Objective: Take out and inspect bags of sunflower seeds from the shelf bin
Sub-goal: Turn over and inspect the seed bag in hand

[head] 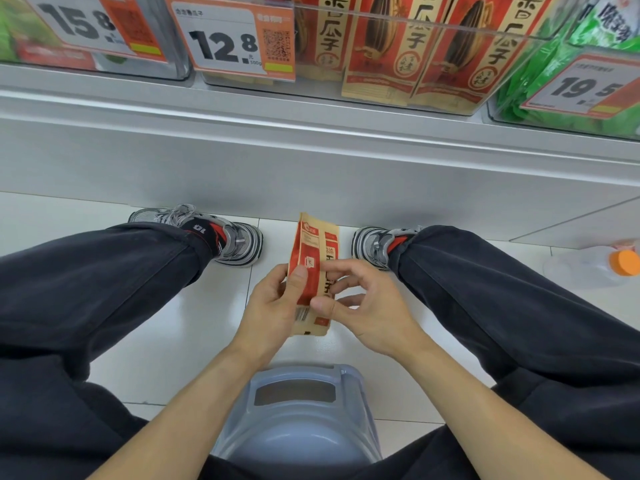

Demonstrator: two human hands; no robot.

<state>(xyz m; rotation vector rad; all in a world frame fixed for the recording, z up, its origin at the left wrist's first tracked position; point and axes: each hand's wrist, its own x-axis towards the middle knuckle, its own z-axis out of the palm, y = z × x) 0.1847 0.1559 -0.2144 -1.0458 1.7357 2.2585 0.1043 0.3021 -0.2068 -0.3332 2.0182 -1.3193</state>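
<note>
Seed bag (313, 271) pinched upright by left hand (273, 306) and right hand (363, 303) over bare floor (214, 306) between knees, well below shelf bin (398, 98) edge.

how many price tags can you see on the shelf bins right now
3. The 15.8 tag is on the far left bin, the 12.8 tag on the sunflower seed bin, and the 19.5 tag on the right bin. Others may lie outside the frame.
</note>
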